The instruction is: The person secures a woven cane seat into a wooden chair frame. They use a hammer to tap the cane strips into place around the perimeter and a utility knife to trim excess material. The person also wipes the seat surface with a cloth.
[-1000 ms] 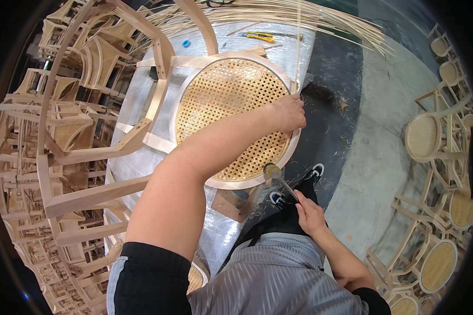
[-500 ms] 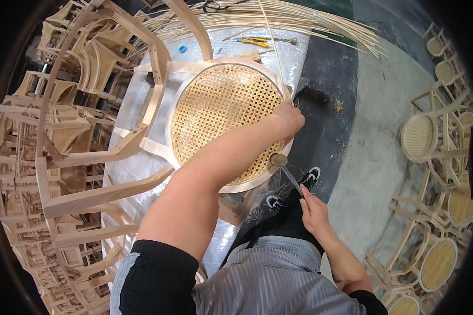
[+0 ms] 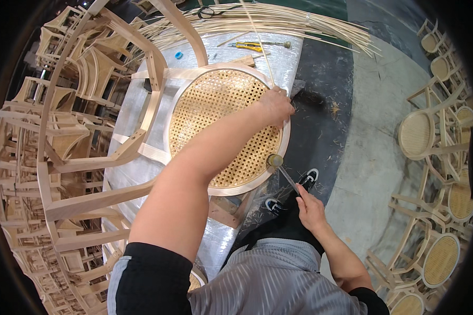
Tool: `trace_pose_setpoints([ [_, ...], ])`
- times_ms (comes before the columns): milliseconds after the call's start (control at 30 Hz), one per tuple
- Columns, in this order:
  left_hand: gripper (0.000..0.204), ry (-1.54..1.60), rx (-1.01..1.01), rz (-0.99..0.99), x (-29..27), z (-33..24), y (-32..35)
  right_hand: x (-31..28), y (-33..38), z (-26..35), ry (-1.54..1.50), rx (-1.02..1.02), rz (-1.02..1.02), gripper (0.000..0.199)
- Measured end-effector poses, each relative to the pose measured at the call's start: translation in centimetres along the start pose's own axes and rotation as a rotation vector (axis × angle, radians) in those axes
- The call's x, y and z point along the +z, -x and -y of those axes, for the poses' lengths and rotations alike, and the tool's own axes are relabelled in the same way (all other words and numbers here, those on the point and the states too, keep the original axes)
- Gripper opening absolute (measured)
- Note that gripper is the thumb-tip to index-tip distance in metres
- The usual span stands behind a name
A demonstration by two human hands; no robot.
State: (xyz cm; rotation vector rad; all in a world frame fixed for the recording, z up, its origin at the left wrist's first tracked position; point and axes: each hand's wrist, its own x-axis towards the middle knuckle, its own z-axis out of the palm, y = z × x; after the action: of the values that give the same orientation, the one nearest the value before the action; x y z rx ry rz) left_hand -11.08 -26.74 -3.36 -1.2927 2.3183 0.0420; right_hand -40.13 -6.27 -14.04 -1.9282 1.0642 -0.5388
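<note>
A round chair seat of woven cane [image 3: 215, 121] in a pale wooden frame lies face up in front of me. My left arm reaches across it, and my left hand [image 3: 277, 106] is closed at the far right of the rim on a long thin cane strip [image 3: 260, 44]. The strip runs up and away from my fingers. My right hand [image 3: 311, 210] grips the handle of a small mallet [image 3: 286, 176]. Its round head [image 3: 274, 160] is over the seat's near right rim; whether it touches cannot be seen.
The plastic-covered table [image 3: 189, 50] bears a yellow utility knife [image 3: 247, 47], a blue ring [image 3: 178, 55] and a bundle of cane strips [image 3: 320, 26]. Wooden chair frames [image 3: 97, 202] crowd the left. Cane-seated chairs [image 3: 416, 134] line the right, beyond a floor strewn with scraps.
My left hand has slid farther along the rim, away from me and leftward. The upper strip has swung left with it. The mallet stays by the near right rim.
</note>
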Motion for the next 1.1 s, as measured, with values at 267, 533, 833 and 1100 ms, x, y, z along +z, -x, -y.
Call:
trace_pose_setpoints([
  [267, 0.043, 0.068, -0.118, 0.015, 0.4, -0.6, -0.7, -1.2, -1.5, 0.7, -0.006, -0.122, -0.155, 0.048],
  [533, 0.04, 0.108, -0.173, 0.055, 1.4, -0.3, -0.3, -1.0, -2.5, 1.7, -0.026, -0.129, -0.198, 0.046],
  [833, 0.043, 0.017, -0.087, -0.024, -0.2, 1.9, -0.7, -1.0, -3.2, -1.1, 0.081, -0.019, -0.051, 0.047],
  [1100, 0.047, 0.061, -0.174, 0.0, 0.2, 1.5, -1.9, -2.2, -4.0, -0.1, 0.026, -0.094, -0.163, 0.048],
])
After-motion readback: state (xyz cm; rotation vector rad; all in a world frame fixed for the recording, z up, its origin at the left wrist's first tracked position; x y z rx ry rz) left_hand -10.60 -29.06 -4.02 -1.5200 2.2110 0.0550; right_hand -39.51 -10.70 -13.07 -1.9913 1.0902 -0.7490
